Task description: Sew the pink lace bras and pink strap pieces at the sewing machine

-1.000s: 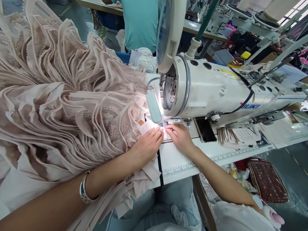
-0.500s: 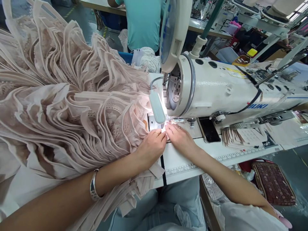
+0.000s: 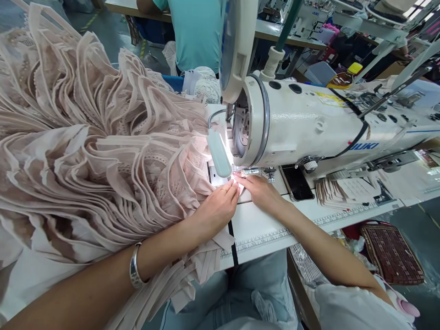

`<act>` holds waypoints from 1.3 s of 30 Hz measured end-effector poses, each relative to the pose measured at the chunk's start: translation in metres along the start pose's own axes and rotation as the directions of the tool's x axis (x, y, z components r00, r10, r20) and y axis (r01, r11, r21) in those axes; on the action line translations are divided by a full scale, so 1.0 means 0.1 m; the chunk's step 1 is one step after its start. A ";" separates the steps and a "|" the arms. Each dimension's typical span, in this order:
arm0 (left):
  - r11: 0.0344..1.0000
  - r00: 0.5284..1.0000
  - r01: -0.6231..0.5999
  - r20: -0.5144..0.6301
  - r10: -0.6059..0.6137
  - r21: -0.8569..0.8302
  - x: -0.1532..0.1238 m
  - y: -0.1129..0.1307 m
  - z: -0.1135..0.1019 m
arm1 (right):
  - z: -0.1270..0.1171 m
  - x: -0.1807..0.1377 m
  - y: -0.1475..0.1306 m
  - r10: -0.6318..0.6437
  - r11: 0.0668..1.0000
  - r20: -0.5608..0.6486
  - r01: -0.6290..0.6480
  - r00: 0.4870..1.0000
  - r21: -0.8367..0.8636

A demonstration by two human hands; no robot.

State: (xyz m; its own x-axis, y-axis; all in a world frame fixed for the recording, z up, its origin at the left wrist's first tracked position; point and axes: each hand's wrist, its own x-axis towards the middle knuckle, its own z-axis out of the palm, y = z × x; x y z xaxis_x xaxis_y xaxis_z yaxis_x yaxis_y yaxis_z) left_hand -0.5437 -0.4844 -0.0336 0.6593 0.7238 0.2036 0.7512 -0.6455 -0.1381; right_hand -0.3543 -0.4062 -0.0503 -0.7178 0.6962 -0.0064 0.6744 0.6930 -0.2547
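Under the lit head of a white sewing machine (image 3: 292, 121), my left hand (image 3: 218, 206) has its fingers pressed together on a small piece of pale pink fabric (image 3: 241, 189). My right hand (image 3: 263, 192) pinches the same piece from the other side, its fingertips close to the needle area. Most of the fabric lies hidden beneath my fingers. A small pale lamp (image 3: 219, 155) hangs just above my fingertips and covers the needle. Left of my hands, a big heap of pale pink lace-trimmed garments (image 3: 137, 178) reaches up to the metal needle plate (image 3: 216, 178).
A black phone (image 3: 297, 183) and a stack of paper tags (image 3: 343, 192) lie right of my hands. A ruler tape (image 3: 268, 239) runs along the table's front edge. Across from the machine sits a person in a turquoise shirt (image 3: 195, 36).
My right hand has shifted slightly rightward from my left, its fingers straighter, and more fabric shows between them. My left fingers are more stretched forward. The camera view has shifted a little.
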 end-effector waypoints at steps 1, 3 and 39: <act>1.000 1.000 -0.008 -0.024 0.008 0.015 -0.01 0.00 0.02 | 0.00 0.00 0.00 -0.003 1.000 -0.010 0.003 1.000 0.008; 1.000 0.998 -0.012 -0.056 0.013 0.017 -0.02 -0.01 0.05 | 0.01 0.00 0.01 -0.002 1.000 -0.028 0.003 1.000 0.017; 0.995 0.989 0.073 -0.125 -0.081 -0.063 -0.01 -0.12 0.26 | -0.07 0.08 -0.07 0.077 0.993 0.015 -0.078 0.997 0.088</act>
State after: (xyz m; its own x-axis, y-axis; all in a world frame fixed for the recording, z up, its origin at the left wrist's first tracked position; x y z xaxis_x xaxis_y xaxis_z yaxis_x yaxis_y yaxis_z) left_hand -0.5521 -0.4712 -0.0576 0.5875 0.7374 0.3334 0.7941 -0.6047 -0.0619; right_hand -0.3632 -0.4041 -0.0421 -0.6661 0.7448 -0.0405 0.7106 0.6172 -0.3377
